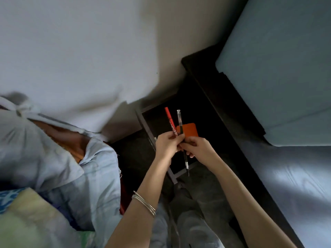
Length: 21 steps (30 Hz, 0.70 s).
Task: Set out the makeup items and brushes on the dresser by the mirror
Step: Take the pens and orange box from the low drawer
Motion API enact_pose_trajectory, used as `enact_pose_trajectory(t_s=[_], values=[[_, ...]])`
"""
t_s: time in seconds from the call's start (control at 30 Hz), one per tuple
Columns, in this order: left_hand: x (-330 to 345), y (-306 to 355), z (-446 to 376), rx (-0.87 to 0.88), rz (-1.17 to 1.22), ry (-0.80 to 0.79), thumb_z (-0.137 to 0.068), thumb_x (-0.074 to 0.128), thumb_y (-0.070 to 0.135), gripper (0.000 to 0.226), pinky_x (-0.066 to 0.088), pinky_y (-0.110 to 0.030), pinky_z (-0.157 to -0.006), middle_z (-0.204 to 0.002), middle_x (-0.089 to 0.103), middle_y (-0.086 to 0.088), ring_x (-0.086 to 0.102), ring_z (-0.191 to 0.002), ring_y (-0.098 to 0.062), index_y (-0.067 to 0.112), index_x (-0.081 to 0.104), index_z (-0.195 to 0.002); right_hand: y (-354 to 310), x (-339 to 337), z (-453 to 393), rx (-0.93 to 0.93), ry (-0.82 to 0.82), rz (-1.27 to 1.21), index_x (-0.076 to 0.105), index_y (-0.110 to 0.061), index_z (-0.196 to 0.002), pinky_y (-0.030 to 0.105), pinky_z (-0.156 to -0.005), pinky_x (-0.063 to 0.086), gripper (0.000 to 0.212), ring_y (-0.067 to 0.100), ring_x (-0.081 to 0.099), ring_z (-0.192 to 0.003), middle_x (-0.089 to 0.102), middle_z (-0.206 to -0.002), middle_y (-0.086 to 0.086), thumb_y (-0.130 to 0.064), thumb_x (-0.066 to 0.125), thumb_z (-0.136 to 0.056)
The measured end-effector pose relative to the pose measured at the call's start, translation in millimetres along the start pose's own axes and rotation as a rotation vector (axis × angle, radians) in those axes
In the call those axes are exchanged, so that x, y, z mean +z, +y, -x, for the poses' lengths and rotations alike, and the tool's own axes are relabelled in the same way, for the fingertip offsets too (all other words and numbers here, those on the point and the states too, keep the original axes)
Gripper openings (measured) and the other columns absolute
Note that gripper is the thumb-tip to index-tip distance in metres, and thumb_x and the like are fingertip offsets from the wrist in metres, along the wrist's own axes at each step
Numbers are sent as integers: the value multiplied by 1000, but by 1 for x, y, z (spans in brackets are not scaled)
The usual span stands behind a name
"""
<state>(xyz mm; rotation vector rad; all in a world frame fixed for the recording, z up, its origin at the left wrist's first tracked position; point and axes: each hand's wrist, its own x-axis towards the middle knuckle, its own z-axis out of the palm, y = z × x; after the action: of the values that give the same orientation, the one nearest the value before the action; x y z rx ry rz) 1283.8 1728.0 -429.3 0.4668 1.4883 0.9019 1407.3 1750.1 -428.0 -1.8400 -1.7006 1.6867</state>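
Over an open dark drawer, my two hands meet in the middle of the head view. My left hand grips a red makeup pencil with white lettering, its tip pointing up and away. My right hand holds a thin black pencil with a clear cap at its top, and the lower end pokes out below my fingers. An orange flat case shows just behind the two pencils; whether a hand holds it I cannot tell.
A bed with pale blue bedding and a dark frame runs along the right. Bundled light-blue cloth and a patterned pillow lie at the left. A pale wall stands behind. Silver bangles circle my left wrist.
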Motion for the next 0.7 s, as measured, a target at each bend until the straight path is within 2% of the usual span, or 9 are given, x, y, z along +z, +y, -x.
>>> enact_pose_trajectory(t_s=[0.07, 0.2, 0.3, 0.43, 0.5, 0.6, 0.7], values=[[8, 8, 16, -30, 55, -76, -90, 58, 7, 9, 57, -20, -64, -86, 69, -8, 68, -74, -13, 9, 67, -87, -1, -14, 24, 18, 73, -56, 66, -13, -89, 15, -54, 44, 8, 7, 55, -62, 62, -73, -1, -19, 60, -90], [33, 16, 41, -46, -47, -197, -87, 63, 10, 19, 59, -22, -66, -103, 68, -17, 67, -91, -23, 0, 67, -103, 6, -40, 74, 64, 209, -133, 63, -19, -86, 15, -52, 42, 6, 6, 53, -60, 59, -71, -3, -19, 59, -91], [64, 27, 64, -39, -199, -353, -85, 65, 9, 22, 59, -22, -66, -92, 66, -10, 65, -82, -16, -1, 66, -105, 17, -58, 108, 105, 266, -216, 62, -15, -81, 16, -52, 40, 14, 4, 54, -54, 58, -68, -2, -16, 55, -93], [115, 25, 85, -46, -445, -517, -83, 67, 7, 24, 57, -21, -67, -90, 66, -8, 64, -78, -14, 2, 67, -106, 51, -81, 148, 208, 366, -309, 62, -4, -93, 16, -51, 39, 15, 6, 55, -53, 59, -67, -1, -15, 51, -94], [143, 15, 92, -44, -541, -563, -82, 69, 7, 21, 57, -23, -69, -90, 67, -9, 65, -79, -15, 1, 68, -102, 75, -93, 164, 263, 401, -351, 61, -6, -91, 14, -48, 39, 14, 6, 56, -54, 60, -67, -1, -14, 51, -95], [190, -9, 99, -50, -636, -606, -79, 73, 8, 21, 59, -33, -77, -91, 68, -13, 68, -84, -23, -4, 69, -97, 114, -114, 183, 341, 463, -393, 62, -8, -89, 16, -50, 39, 14, 6, 56, -54, 61, -67, -1, -16, 52, -94], [237, -40, 100, 55, -809, -559, -78, 74, 17, 21, 58, -38, -80, -92, 72, -15, 70, -86, -26, -1, 71, -90, 156, -140, 193, 385, 528, -431, 64, 0, -93, 18, -53, 42, 18, 10, 57, -56, 61, -69, 4, -17, 57, -93]])
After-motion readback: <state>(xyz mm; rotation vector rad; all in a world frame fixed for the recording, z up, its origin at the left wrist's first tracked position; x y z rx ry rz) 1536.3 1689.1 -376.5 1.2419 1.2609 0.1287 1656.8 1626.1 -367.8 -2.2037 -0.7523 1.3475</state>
